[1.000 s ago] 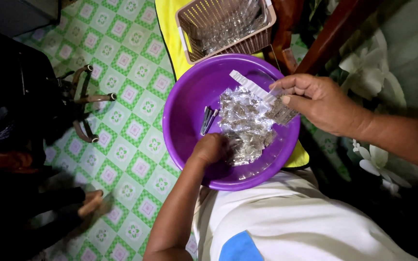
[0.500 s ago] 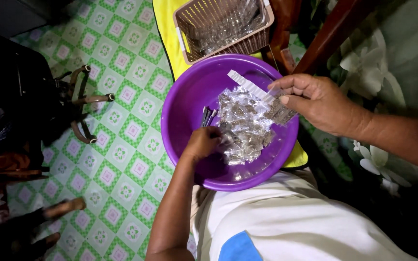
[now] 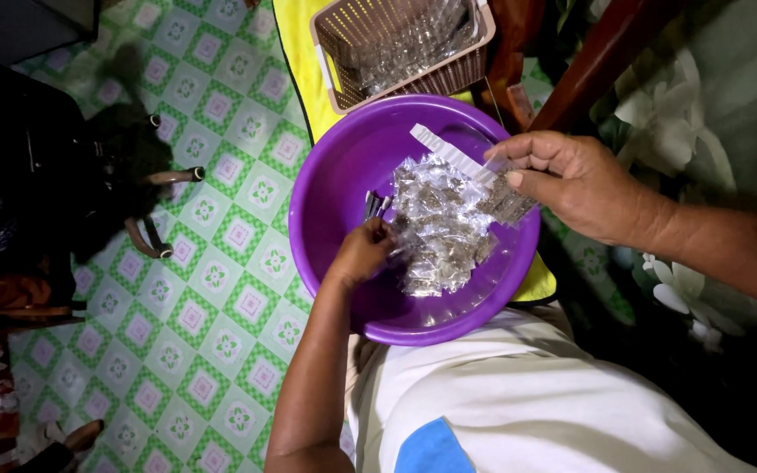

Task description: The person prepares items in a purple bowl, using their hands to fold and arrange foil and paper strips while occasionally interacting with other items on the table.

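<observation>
On the person's lap, against a white shirt (image 3: pixel 519 394) with a blue patch, sits a round purple basin (image 3: pixel 335 175) holding a heap of small clear plastic packets (image 3: pixel 435 232), crinkled and shiny, with dark contents that are too small to make out. Beside the heap, toward the basin's left wall, lie a few thin dark metal pieces (image 3: pixel 373 206), possibly clips or a small tool; the view is too coarse to say which. The left hand (image 3: pixel 363 252) reaches down into the basin, fingers curled at the near edge of the heap and apparently pinching one packet, though its own knuckles hide the grip. The right hand (image 3: pixel 571 184) hovers over the basin's right rim, thumb and forefinger pinched shut on a strip of joined packets (image 3: pixel 501 197) whose white header band (image 3: pixel 444 151) slants up toward the middle of the bowl. Beyond the basin, at the top, a brown perforated plastic basket (image 3: pixel 335 39) rests on a yellow cloth (image 3: pixel 300 61) and holds more clear packets (image 3: pixel 413 44). Green-and-white patterned floor covering (image 3: pixel 221 263) spreads to the left, where a dark bag with curved handles (image 3: pixel 142 219) lies. A dark wooden post (image 3: pixel 606 57) crosses the upper right, with flowered fabric (image 3: pixel 685 289) below the right forearm.
</observation>
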